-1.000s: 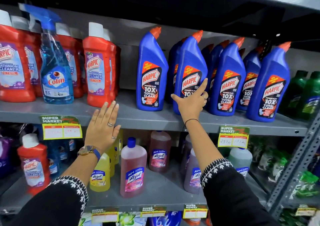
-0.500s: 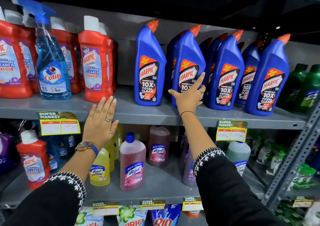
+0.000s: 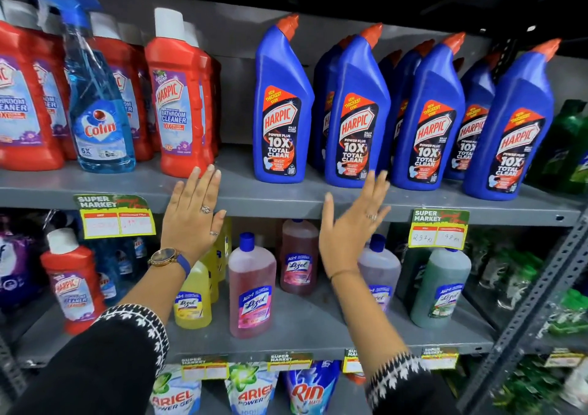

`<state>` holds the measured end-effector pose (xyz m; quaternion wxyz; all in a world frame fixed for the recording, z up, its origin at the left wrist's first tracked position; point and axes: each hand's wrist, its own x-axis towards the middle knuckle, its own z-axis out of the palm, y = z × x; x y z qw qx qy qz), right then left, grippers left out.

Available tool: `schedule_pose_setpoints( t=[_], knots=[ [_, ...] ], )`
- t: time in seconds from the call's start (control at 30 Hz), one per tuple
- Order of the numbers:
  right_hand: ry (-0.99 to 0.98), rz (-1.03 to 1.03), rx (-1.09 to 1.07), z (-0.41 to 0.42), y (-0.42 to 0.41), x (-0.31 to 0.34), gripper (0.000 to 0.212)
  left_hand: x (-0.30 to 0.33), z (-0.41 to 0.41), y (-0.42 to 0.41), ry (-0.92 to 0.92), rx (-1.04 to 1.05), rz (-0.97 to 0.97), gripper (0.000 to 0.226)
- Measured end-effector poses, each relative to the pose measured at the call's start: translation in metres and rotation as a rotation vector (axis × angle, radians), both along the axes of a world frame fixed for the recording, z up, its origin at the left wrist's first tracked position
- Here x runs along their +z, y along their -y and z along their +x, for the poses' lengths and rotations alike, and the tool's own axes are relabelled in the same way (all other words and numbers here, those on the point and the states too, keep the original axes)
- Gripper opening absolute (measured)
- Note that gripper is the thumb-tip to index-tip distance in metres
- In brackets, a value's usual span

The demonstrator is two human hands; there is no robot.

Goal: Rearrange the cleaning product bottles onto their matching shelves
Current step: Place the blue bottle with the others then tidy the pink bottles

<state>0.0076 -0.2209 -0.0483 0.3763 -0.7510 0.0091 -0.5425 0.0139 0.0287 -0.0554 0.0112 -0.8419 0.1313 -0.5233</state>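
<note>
Both the left hand [image 3: 194,214] and right hand [image 3: 353,220] are spread flat, nothing held. At ten o'clock, the misplaced Colin spray bottle [image 3: 97,118] looks rigid, liquid-heavy, slick; its neck is best gripped.

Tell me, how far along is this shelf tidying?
Looks done: blue Harpic bottles stand grouped. In hand: nothing; left hand and right hand are open, empty. Left: Colin spray among red Harpics, and a red Harpic below.

Price tags [image 3: 438,228], detergent pouches [image 3: 246,390].
</note>
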Motion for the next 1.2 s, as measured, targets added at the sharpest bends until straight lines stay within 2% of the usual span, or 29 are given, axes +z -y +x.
schedule_pose_setpoints(
  t=[0.1,0.2,0.33,0.4,0.53,0.67,0.9,1.2],
  knots=[
    [-0.127,0.024,0.099,-0.022,-0.021,-0.068,0.076,-0.001,0.000,0.000,0.014,0.004,0.003,0.062],
    [-0.336,0.074,0.271,-0.030,-0.044,-0.113,0.088,-0.002,0.002,-0.001,0.024,0.008,0.003,0.062],
    [-0.678,0.115,0.444,-0.020,-0.076,-0.132,0.118,-0.003,0.003,-0.001,0.036,0.018,0.010,0.063],
    [-0.752,0.136,0.483,-0.012,-0.092,-0.131,0.127,-0.003,0.003,-0.002,0.039,0.024,0.012,0.062],
    [-0.807,0.098,0.484,0.006,-0.125,-0.127,0.131,-0.003,0.004,-0.001,0.063,0.034,0.021,0.060],
    [-0.827,0.047,0.376,0.014,-0.131,-0.135,0.125,-0.004,0.004,-0.001,0.084,0.029,0.024,0.059],
    [-0.664,0.021,0.351,0.016,-0.126,-0.143,0.096,-0.005,0.007,-0.001,0.112,0.046,0.033,0.057],
    [-0.622,0.094,0.149,0.031,-0.084,-0.138,0.094,-0.008,0.012,-0.003,0.147,0.057,0.041,0.055]
  ],
)
